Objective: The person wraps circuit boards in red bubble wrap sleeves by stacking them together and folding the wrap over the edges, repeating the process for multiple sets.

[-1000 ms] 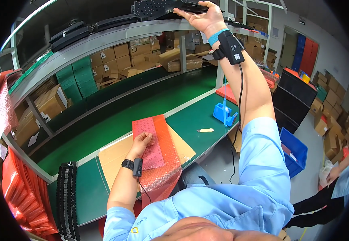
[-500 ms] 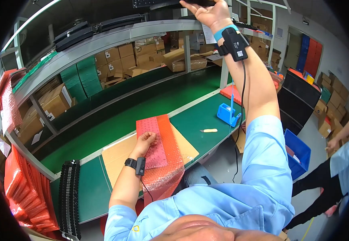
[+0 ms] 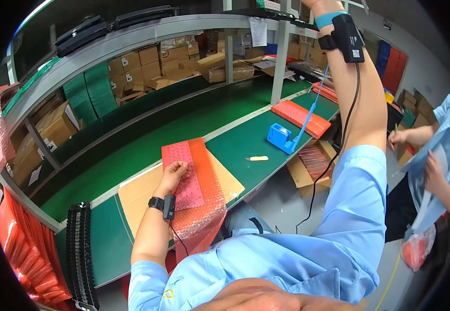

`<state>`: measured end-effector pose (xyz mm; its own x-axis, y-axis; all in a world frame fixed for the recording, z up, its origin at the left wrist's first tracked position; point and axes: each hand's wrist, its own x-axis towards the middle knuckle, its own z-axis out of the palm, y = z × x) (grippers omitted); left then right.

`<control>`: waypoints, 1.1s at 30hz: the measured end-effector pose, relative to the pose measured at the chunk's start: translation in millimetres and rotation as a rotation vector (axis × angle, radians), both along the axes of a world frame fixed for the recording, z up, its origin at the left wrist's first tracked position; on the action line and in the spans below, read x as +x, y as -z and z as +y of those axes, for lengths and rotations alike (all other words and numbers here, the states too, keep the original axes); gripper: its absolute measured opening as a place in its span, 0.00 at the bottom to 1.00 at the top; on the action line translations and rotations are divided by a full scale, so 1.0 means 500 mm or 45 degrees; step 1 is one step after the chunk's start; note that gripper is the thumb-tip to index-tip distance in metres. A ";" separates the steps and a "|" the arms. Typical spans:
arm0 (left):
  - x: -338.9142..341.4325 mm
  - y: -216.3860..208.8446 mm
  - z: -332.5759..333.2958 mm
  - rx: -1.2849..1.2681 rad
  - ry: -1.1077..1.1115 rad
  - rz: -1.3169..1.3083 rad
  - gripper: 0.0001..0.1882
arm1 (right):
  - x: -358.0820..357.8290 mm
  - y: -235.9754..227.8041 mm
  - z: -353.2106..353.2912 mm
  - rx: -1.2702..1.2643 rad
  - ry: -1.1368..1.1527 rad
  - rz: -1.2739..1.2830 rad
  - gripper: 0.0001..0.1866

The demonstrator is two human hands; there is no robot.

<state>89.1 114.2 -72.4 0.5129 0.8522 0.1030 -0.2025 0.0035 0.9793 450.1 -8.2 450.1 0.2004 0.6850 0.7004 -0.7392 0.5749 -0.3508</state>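
Note:
My left hand rests on a pink dotted sheet, its fingers curled together. Whatever they may pinch is hidden. The pink sheet lies on red bubble wrap, which hangs over the near edge of the green bench. Under both is a flat piece of brown cardboard. My right arm is raised to the upper right. Only the base of my right hand shows at the top edge, with the fingers cut off. Right of the wrap lie a yellow cutter knife and a blue tape dispenser.
Black ribbed strips lie across the bench's left end, beside stacked red bubble bags. A red packet sits farther right. An open carton stands below the bench. A co-worker in blue stands at right. A shelf rail crosses above.
My right hand has moved right from beside a black object overhead, and its fingers have left the picture. The view has shifted right. My left hand stays on the pink sheet.

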 end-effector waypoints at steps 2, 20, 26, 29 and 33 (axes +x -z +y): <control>0.003 0.001 0.000 0.004 -0.005 0.000 0.07 | 0.023 0.007 -0.036 0.017 0.069 -0.001 0.17; -0.002 0.014 0.012 0.017 -0.020 0.011 0.08 | 0.125 0.030 -0.214 -0.091 0.490 -0.003 0.18; -0.009 0.018 0.012 0.008 -0.014 0.000 0.07 | 0.181 0.056 -0.265 -0.269 0.316 -0.348 0.18; -0.002 0.014 0.011 0.023 -0.004 0.004 0.07 | 0.232 0.045 -0.240 -0.277 0.323 -0.439 0.18; 0.001 0.011 0.010 0.020 -0.018 0.011 0.08 | 0.268 0.042 -0.137 -0.077 0.528 -0.103 0.17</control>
<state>89.7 119.1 -78.0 0.5016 0.8578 0.1121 -0.1936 -0.0149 0.9810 583.8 -76.5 428.9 0.4138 0.5982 0.6862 -0.4182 0.7944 -0.4404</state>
